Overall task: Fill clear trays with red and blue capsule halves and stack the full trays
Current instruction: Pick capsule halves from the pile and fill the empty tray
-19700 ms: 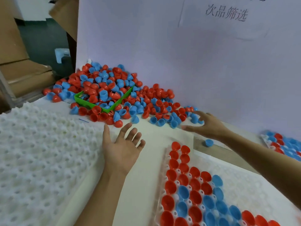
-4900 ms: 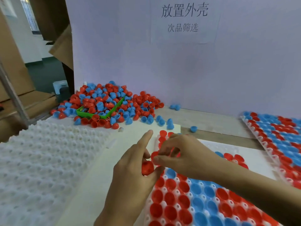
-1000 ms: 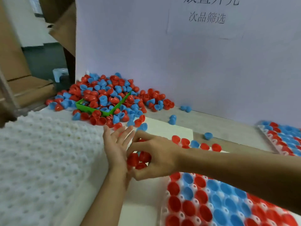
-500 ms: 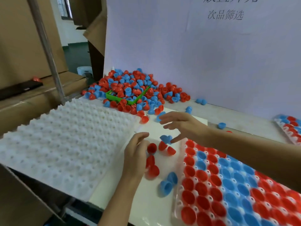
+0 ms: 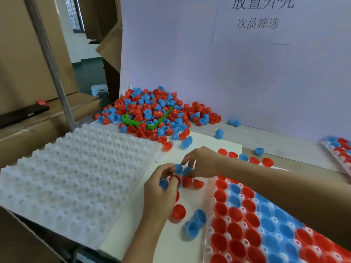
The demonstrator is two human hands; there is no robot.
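A clear tray point(image 5: 206, 232) at the lower right holds rows of red and blue capsule halves point(image 5: 247, 221). Left of it, several loose halves lie on a white board point(image 5: 171, 243), among them a red half point(image 5: 179, 213) and two blue halves point(image 5: 195, 223). My left hand point(image 5: 158, 194) curls its fingers around a red half point(image 5: 174, 178) and a blue half point(image 5: 163, 184). My right hand point(image 5: 202, 162) reaches across from the right and pinches a blue half point(image 5: 178, 168) just above the left hand's fingertips. Two more red halves point(image 5: 197, 184) lie under the right hand.
A big pile of red and blue halves point(image 5: 152, 109) with a green scoop tray point(image 5: 148, 124) lies at the back by the white wall. A stack of empty white trays point(image 5: 66, 177) fills the left. A filled tray point(image 5: 340, 149) sits far right. Cardboard boxes and a metal pole point(image 5: 51, 63) stand left.
My right hand has drawn back from the far side to the loose halves and now pinches a blue one. My left hand has closed on a red half and a blue half.
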